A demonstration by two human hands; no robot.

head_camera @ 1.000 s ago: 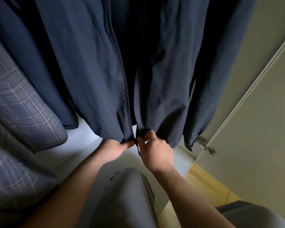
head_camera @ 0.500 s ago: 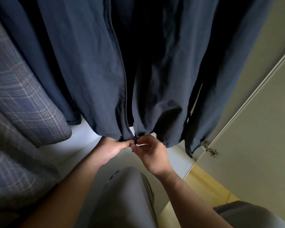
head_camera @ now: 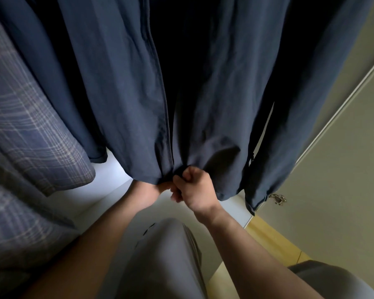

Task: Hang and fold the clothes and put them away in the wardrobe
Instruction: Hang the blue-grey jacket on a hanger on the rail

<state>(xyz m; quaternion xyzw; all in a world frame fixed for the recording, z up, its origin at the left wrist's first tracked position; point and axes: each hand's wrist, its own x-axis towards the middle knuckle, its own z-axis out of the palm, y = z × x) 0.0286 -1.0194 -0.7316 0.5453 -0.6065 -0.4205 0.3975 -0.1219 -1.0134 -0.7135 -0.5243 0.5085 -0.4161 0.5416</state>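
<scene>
A dark navy zip jacket (head_camera: 121, 100) hangs in the wardrobe and fills the top of the head view. Its zipper (head_camera: 163, 98) runs down the front to the hem. My left hand (head_camera: 148, 190) grips the hem of the left front panel at the zipper's foot. Right beside it, my right hand (head_camera: 193, 187) pinches the hem of the right panel, fingers curled round the fabric. The two hands touch at the bottom of the zipper. The slider is hidden behind my fingers.
A blue-grey plaid garment (head_camera: 26, 130) hangs at the left. The white wardrobe floor (head_camera: 108, 180) lies below the hems. An open wardrobe door (head_camera: 337, 190) with a metal hinge (head_camera: 277, 198) stands at the right, over a wooden floor (head_camera: 274, 247). My grey trouser legs (head_camera: 160, 260) are below.
Both hands have stayed at the foot of the zipper. My right hand has closed tighter and bunched the right panel's hem. The view has shifted slightly.
</scene>
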